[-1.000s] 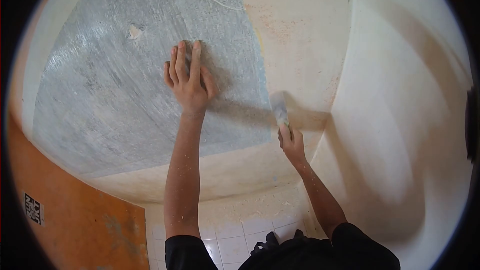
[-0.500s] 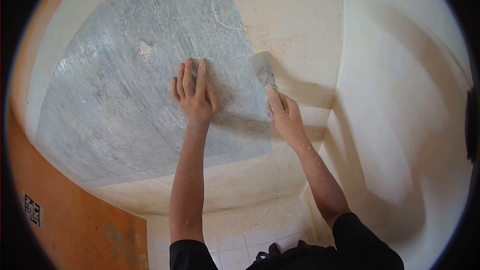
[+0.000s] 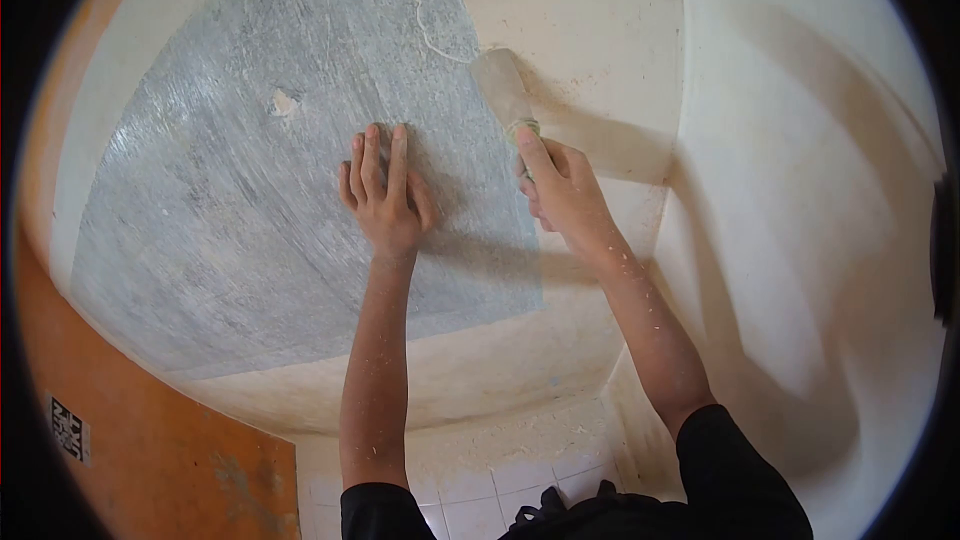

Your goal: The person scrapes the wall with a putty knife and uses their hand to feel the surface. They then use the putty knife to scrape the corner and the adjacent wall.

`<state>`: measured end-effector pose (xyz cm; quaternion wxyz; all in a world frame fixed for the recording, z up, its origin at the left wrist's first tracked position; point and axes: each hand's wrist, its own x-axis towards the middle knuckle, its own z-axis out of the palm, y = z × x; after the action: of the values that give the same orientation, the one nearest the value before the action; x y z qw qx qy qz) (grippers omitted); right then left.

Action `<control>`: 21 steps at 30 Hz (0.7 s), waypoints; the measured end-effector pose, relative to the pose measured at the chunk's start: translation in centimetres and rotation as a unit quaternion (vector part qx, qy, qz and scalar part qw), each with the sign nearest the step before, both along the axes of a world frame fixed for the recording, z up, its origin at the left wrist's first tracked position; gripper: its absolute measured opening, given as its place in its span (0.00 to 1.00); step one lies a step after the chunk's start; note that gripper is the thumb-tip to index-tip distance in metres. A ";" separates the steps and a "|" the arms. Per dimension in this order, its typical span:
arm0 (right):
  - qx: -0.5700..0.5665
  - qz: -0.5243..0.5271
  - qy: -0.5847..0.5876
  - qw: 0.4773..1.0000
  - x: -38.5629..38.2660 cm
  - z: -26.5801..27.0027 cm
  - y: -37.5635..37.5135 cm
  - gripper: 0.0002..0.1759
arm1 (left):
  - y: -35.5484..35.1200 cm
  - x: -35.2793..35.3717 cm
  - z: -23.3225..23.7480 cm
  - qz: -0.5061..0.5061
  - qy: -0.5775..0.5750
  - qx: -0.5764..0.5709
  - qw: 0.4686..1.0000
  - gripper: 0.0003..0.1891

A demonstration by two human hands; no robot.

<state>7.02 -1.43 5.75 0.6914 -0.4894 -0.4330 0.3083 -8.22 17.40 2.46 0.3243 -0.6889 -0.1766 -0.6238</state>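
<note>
My right hand [image 3: 562, 190] is closed around the handle of a putty knife [image 3: 503, 86], thumb lying along it. The wide blade points up and rests at the right edge of a grey patch [image 3: 240, 200] on the cream wall [image 3: 570, 10]. Some pale wrapping shows where blade and handle meet. Flat on the grey patch, fingers stretched upward, my left hand [image 3: 387, 195] holds nothing. A thin, wavy pale line [image 3: 421, 20] runs down the patch toward the blade tip. Further left, a small pale chipped spot [image 3: 285, 103] shows in the grey.
A white side wall [image 3: 800, 140] meets the cream wall at a corner on the right. At lower left is an orange surface [image 3: 170, 440] with a black-and-white sticker [image 3: 68, 429]. White floor tiles [image 3: 470, 485] and scattered flakes lie below.
My right hand has moved up and slightly left with the putty knife, its blade now near the lower end of the wavy line. My left hand stays nearly in place.
</note>
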 end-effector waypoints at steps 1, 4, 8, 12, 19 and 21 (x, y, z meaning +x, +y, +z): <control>-0.002 -0.003 0.001 1.000 0.0 -0.3 -0.4 0.27 | -0.1 0.0 -0.2 0.000 -0.002 -0.003 1.000 0.25; -0.027 -0.004 0.048 0.998 -0.1 -3.0 -1.2 0.28 | -0.1 0.0 -0.1 0.016 -0.005 -0.012 1.000 0.24; 0.003 -0.006 0.011 1.000 0.2 -0.3 -0.1 0.28 | -0.2 0.0 0.0 0.006 0.003 -0.007 1.000 0.25; 0.037 -0.015 -0.002 0.999 0.1 1.2 0.1 0.29 | -0.2 0.0 0.0 -0.002 -0.001 -0.004 1.000 0.25; -0.032 -0.054 -0.016 0.998 0.7 -1.6 0.1 0.28 | -0.3 -0.1 0.0 0.009 0.003 -0.001 1.000 0.25; -0.018 -0.066 -0.034 0.997 1.0 -1.6 -0.2 0.28 | -0.5 0.0 0.1 0.005 0.000 -0.008 1.000 0.25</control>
<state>7.97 -1.67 4.16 0.6862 -0.5390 -0.4180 0.2529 -8.24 16.95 2.59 0.3221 -0.6904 -0.1849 -0.6209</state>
